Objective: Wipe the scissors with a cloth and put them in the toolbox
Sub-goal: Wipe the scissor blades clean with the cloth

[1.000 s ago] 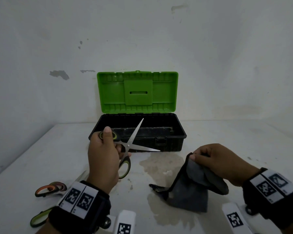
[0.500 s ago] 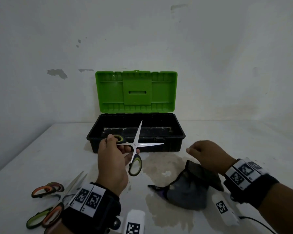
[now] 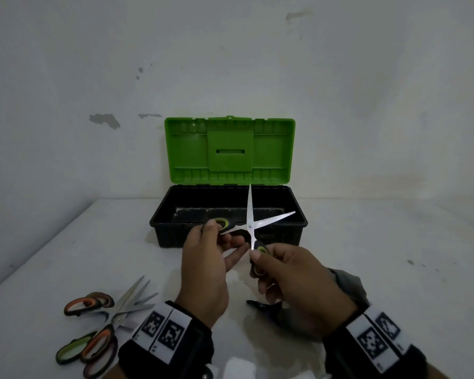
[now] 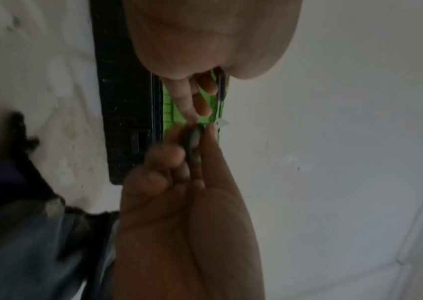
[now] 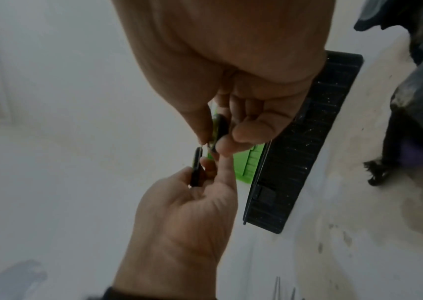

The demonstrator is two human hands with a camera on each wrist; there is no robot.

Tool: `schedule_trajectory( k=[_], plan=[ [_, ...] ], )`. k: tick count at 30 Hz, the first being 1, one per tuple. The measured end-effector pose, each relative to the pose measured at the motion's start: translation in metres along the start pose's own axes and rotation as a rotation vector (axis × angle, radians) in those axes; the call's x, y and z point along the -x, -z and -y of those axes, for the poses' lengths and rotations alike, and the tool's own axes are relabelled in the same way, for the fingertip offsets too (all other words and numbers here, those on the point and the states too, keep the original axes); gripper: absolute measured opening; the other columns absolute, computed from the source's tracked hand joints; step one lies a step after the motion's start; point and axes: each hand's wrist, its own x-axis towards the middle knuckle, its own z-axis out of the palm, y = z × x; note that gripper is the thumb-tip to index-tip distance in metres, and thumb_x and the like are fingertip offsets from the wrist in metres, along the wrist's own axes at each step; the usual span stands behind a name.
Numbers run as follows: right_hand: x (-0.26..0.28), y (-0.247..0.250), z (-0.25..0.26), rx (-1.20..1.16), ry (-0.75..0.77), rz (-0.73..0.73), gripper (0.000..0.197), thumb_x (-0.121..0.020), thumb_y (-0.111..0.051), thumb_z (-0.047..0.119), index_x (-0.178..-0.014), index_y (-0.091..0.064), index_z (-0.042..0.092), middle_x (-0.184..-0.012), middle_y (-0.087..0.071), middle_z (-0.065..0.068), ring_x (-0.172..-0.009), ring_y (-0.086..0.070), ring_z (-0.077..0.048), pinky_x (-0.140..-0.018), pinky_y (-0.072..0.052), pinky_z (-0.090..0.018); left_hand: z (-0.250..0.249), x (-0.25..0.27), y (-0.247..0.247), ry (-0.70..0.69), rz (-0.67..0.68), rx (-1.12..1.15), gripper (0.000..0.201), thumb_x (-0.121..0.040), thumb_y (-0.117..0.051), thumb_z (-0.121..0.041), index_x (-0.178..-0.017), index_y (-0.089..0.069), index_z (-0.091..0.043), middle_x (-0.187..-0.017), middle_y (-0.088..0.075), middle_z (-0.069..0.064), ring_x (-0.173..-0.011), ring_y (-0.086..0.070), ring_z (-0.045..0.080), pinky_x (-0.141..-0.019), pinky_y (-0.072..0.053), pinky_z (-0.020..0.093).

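Both hands hold one pair of green-handled scissors, blades spread, just in front of the open toolbox.

Head view: the left hand [image 3: 205, 272] pinches one handle loop and the right hand [image 3: 296, 280] pinches the other, so the scissors [image 3: 251, 224] hang crossed in the air near the toolbox [image 3: 298, 222], probably so both blades are exposed; the grey cloth [image 3: 348, 283] lies on the table [image 3: 394, 255] under the right wrist, held by neither hand, and spare scissors [image 3: 107, 321] lie at the near left. Left wrist view: the right thumb and curled fingers [image 4: 166, 156] clamp a dark loop, while two left fingers reach out nearly straight. Right wrist view: the right fingertips [image 5: 226, 146] pinch the loop edge-on, and the left hand [image 5: 187, 219] grips the other loop just beside it, with the toolbox wall behind.
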Motion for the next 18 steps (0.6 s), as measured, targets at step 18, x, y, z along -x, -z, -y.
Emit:
schedule_trajectory(
  k=[18],
  plan=[
    [-0.019, -0.031, -0.001, -0.259, 0.016, -0.046, 0.011, -0.088, -0.072, 0.010, -0.088, -0.066, 0.001, -0.066, -0.066, -0.011, -0.052, -0.065, -0.019, -0.051, -0.056, -0.026, -0.034, -0.003, 0.055, -0.074, 0.256, -0.612, 0.010, -0.090, -0.068, -0.022, -0.095, -0.077, -0.024, -0.079, -0.075, 0.004, -0.078, -0.071, 0.014, -0.064, -0.057, 0.025]
  ],
)
